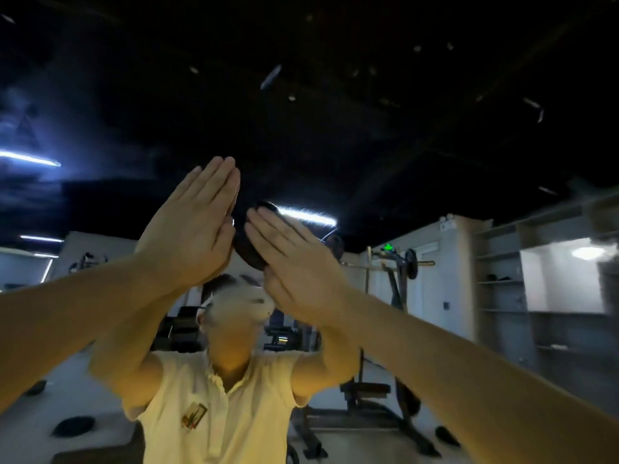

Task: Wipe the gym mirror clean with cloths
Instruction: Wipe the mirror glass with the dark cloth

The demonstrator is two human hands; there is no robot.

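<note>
Room: a dim gym is seen, with a black ceiling and white light strips, all of it reflected in the mirror.
Left hand: the left hand is raised and held flat towards the glass, fingers straight and closed together, pointing up and to the right; nothing is gripped in it.
Right hand: the right hand is raised beside it, fingers straight and side by side, pointing up and to the left, laid over the edge of the cloth.
Cloth: a dark cloth is seen between the two hands, partly covered by the right fingers; whether the left hand touches it cannot be told.
Reflection: a blurred person in a yellow polo shirt is shown below the hands, both arms lifted.
Surroundings: a weight rack with a loaded bar is seen right of the hands, grey shelves further right, and a dark plate lies on the pale floor at lower left.
</note>
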